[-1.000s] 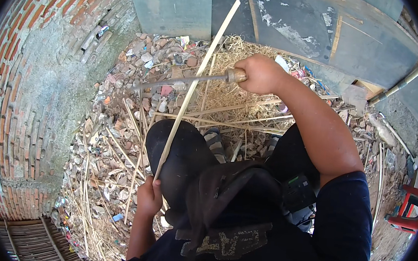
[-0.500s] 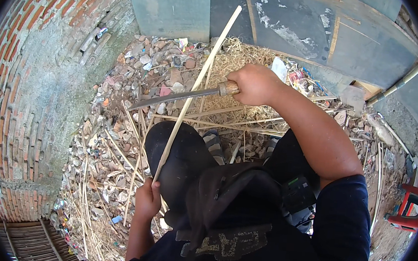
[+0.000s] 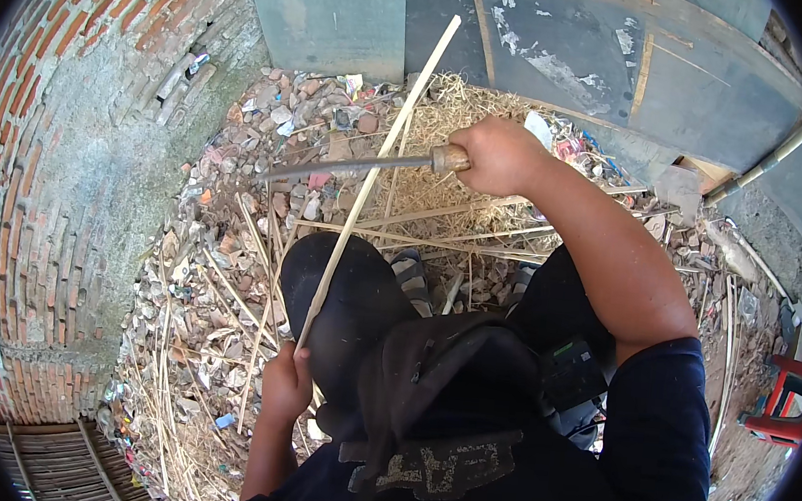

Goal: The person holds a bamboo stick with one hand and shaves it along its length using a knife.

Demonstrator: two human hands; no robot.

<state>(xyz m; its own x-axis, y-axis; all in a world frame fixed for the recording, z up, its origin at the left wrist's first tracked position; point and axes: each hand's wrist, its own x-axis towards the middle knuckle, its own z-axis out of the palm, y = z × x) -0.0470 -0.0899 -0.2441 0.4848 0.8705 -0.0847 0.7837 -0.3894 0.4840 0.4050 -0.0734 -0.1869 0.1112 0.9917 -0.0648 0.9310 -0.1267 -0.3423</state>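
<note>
My left hand (image 3: 286, 384) is closed around the lower end of a long, pale strip of split wood or bamboo (image 3: 376, 174). The strip slants up and away past my left knee. In my right hand (image 3: 500, 156) is the wooden handle of a long-bladed knife (image 3: 356, 165), its fingers wrapped round the grip. The blade points left and crosses the strip about midway; whether its edge touches the strip I cannot tell. Below the strip a heap of thin curled shavings (image 3: 459, 132) covers the ground.
Several loose strips (image 3: 264, 239) lie over stones and litter around my feet. A brick wall (image 3: 64, 173) rises on the left, and grey-blue panels (image 3: 571, 51) stand ahead. At the far right is a red plastic stool (image 3: 779, 403).
My right hand has shifted slightly up and right with the knife, and the blade now lies more level and higher on the strip. My left hand has barely moved.
</note>
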